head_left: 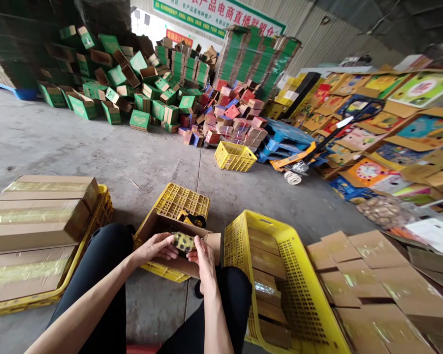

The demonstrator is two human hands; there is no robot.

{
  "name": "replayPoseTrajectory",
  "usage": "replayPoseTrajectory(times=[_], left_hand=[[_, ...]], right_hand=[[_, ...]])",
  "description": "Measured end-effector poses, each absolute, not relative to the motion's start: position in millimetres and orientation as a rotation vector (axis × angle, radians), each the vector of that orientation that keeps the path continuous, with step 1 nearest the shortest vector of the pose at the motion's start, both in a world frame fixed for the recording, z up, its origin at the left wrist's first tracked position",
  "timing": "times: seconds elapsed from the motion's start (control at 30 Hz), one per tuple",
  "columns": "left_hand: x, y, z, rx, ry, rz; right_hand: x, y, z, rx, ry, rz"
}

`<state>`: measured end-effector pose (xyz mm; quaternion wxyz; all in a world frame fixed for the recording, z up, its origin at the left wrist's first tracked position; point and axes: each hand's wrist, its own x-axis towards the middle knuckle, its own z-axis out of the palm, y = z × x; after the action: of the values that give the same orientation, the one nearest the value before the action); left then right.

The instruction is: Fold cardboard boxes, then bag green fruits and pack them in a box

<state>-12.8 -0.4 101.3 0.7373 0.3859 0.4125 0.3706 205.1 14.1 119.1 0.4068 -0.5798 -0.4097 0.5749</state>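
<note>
My left hand [158, 247] and my right hand [204, 255] meet over an open brown cardboard box [214, 241] that rests on an upturned yellow crate [180, 199]. Both hands are closed on a small dark object with yellow spots [183, 242], held between the fingertips. A yellow and black tape dispenser [192, 219] lies on the crate just behind the box. My knees in black trousers show on either side below the hands.
Taped brown boxes [37, 216] are stacked on a yellow crate at the left. At the right stands a yellow crate [299, 285] holding taped boxes, with flat brown cartons [372, 290] beyond it. Farther off are heaps of green and red boxes, another yellow crate [235, 156] and a pallet jack [299, 164].
</note>
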Motion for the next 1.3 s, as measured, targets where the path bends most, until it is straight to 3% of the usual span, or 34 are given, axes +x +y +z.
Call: replayPoseTrajectory(times=[0.33,0.9,1.13,1.3], left_hand=[[-19.0,6.3,97.0,1.228,1.122,0.797],[-15.8,2.4,96.6,0.977,1.005,0.922],[-22.3,10.5,78.8,1.21,1.348,1.12],[-25.4,10.5,63.1,1.323,1.548,1.081]], right_hand=[[205.5,15.3,119.3,-1.707,-1.175,1.305],[204.2,21.0,93.0,-1.636,-1.106,1.441],[229.5,35.1,66.8,-1.623,-1.22,1.046],[228.2,32.8,65.0,-1.715,-1.43,0.999]])
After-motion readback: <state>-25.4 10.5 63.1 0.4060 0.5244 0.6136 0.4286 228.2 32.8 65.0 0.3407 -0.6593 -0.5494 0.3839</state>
